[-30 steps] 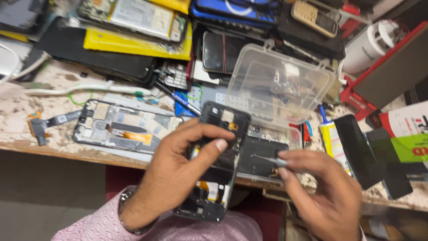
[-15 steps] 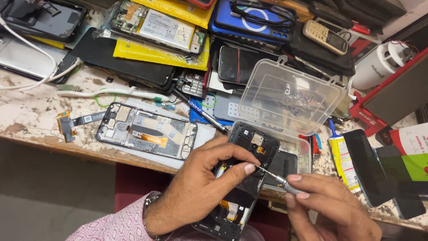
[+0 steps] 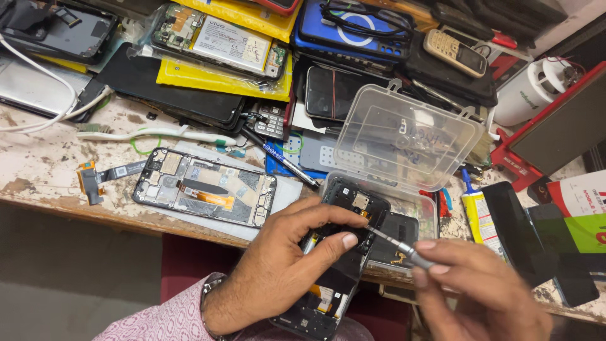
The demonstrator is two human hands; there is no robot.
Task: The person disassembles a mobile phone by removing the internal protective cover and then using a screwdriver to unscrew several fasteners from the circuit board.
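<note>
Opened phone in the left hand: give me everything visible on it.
The opened phone is a black frame with its back cover off, exposing dark boards, small metal shields and an orange patch near its lower end. It is held tilted, upper end toward the bench, over the bench edge. The left hand grips it from the left, thumb pressed across its middle. The thin metal screwdriver in the right hand meets it beside that thumb.

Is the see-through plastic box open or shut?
Open. The clear plastic box has its lid swung up and back, away from the tray, behind the phone in the left hand.
</note>
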